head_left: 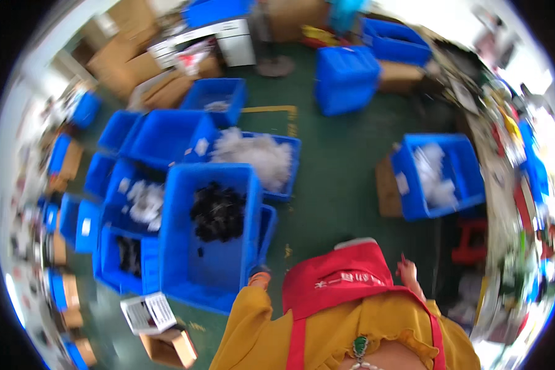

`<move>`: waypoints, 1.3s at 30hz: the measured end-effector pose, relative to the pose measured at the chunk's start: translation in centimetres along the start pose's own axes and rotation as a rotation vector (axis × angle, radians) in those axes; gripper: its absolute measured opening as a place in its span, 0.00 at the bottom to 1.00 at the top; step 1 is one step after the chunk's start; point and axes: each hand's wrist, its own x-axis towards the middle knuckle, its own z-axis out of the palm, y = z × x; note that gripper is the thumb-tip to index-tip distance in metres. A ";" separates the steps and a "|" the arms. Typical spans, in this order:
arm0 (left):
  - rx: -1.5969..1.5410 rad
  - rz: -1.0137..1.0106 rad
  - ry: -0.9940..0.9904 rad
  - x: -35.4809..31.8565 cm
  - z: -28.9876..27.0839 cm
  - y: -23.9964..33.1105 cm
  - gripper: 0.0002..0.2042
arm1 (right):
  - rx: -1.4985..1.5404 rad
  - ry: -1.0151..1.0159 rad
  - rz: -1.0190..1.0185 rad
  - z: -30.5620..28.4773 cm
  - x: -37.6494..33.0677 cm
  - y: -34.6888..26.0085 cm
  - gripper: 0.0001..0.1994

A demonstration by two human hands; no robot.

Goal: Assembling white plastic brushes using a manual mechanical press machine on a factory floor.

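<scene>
I look down over my yellow top and red apron (345, 277). Only a small part of my left hand (260, 280) shows past the yellow sleeve. It is by the near right corner of a large blue bin (228, 274) that holds a heap of small black parts (217, 213). Its fingers are too blurred to read. My right hand (407, 271) hangs at my right side above the green floor, fingers loosely apart and holding nothing.
Several blue bins crowd the left, some with white fluffy pieces (259, 154) or white parts (143, 200). Another blue bin (468, 179) of white pieces sits at right beside a red stool (472, 240). Cardboard boxes (169, 345) lie near left; cluttered shelving runs along the right rim.
</scene>
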 end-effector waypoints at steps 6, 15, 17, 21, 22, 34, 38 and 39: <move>0.418 0.159 -0.357 1.7 -5.6 0.2 0.16 | 0.180 0.165 0.204 0.6 -7.8 2.2 0.09; 0.732 0.343 -0.632 -1.7 -19.0 7.4 0.13 | 0.009 0.172 0.563 7.1 -17.3 11.1 0.07; 0.640 0.260 -0.602 -2.8 -21.0 8.7 0.12 | -0.008 0.213 0.510 7.9 -17.9 12.7 0.07; 0.062 -0.090 -0.471 -4.3 -22.1 9.6 0.10 | -0.003 0.225 0.511 7.3 -17.3 11.1 0.09; 0.217 0.036 -0.498 -3.8 -21.9 9.3 0.09 | 0.045 0.206 0.523 7.0 -16.9 10.5 0.10; 0.151 -0.050 -0.579 4.4 -11.9 0.2 0.11 | 0.164 0.156 0.445 8.3 -14.1 6.6 0.10; 0.888 0.541 -0.536 2.0 -15.8 6.7 0.11 | 0.111 0.148 0.451 8.6 -14.5 8.5 0.09; 0.887 0.531 -0.542 0.9 -16.9 7.1 0.11 | 0.123 0.121 0.513 8.5 -14.6 8.1 0.09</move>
